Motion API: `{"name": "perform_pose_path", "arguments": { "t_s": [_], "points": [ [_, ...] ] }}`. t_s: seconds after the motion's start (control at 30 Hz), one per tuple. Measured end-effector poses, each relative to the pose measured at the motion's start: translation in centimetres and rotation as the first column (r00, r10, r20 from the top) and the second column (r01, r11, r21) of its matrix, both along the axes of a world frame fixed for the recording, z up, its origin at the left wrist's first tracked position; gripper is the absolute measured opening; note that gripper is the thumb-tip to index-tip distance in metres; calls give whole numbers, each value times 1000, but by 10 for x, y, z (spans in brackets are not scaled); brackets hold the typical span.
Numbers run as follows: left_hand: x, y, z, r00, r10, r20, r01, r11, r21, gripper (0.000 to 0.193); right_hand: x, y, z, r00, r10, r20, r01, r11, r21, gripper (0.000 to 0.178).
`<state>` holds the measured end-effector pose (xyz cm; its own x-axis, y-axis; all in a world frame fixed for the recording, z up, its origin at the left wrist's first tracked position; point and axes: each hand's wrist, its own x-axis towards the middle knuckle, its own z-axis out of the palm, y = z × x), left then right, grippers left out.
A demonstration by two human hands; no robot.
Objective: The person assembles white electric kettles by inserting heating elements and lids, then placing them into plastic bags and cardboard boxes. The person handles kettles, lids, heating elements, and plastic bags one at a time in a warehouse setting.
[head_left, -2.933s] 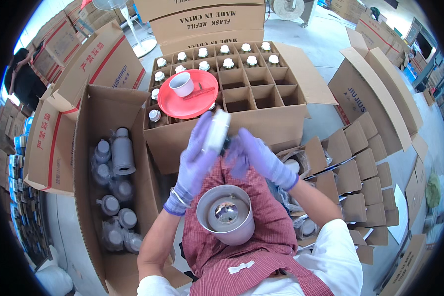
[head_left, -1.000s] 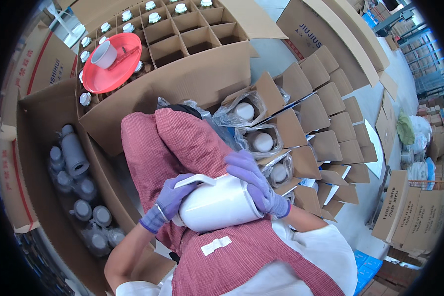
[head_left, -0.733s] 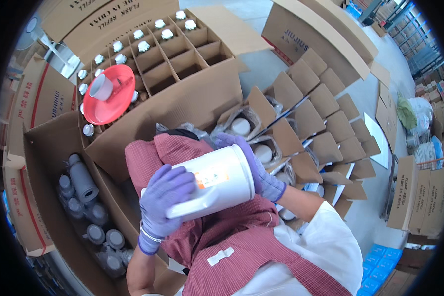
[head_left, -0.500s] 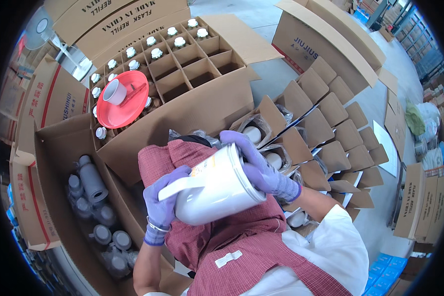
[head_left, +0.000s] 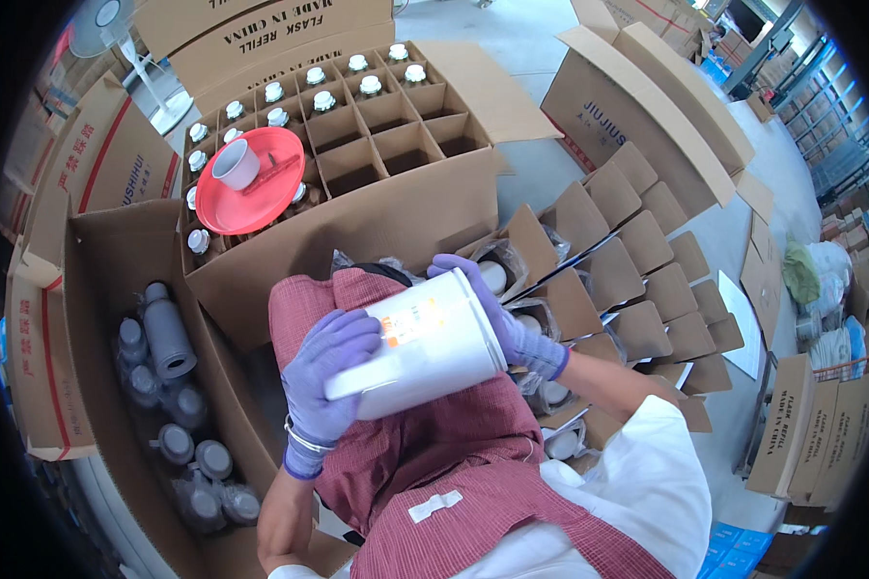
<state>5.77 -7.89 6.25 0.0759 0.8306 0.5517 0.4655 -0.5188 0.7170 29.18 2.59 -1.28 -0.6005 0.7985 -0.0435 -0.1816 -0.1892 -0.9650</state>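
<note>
A white vacuum jug [head_left: 444, 352] with a side handle and an orange-and-white sticker lies tilted across my lap, held in both hands. My left hand [head_left: 326, 386], in a lilac glove, is closed over the handle end. At the jug's other end, my right hand [head_left: 497, 314], gloved alike, grips around the round rim. The fingers of that hand are partly hidden behind the jug. Below it spreads my red checked apron [head_left: 454, 511].
Ahead stands a divided carton [head_left: 377, 217] of white-capped flask refills, with a red plate [head_left: 261, 207] holding a white cup [head_left: 237, 166] on top. On the left, an open carton [head_left: 232, 405] holds grey flask parts [head_left: 169, 333]. On the right, a carton with raised dividers [head_left: 637, 251] holds bagged white jugs.
The jug has turned in my hands, so its sticker faces up more and its rim end shows less. My left hand has shifted higher over the handle end.
</note>
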Motion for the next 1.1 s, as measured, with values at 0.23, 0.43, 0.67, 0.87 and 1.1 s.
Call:
{"name": "perform_pose_path", "arguments": {
  "t_s": [0.23, 0.43, 0.67, 0.87, 1.1],
  "points": [
    [-19, 4, -11, 863, 198, 464, 163, 761, -628, 36, 16, 28, 57, 963, 14, 268, -217, 628, 747, 57],
    [3, 13, -11, 951, 134, 280, -70, 971, -228, 26, 1, 6, 40, 991, -28, -134, 52, 983, 178, 64],
    [-14, -1, -33, 809, 318, 495, 51, 801, -597, 29, 11, 12, 95, 970, 112, 215, -179, 927, 328, 58],
    [-5, -53, -139, 666, -85, 741, 593, 663, -457, 40, 2, -4, 96, 953, 100, 287, -275, 680, 679, 49],
    [-61, -18, 28, 960, -118, -254, -16, 882, -470, 31, -23, -73, 69, 956, 48, 289, -224, 756, 615, 47]
  ]
}}
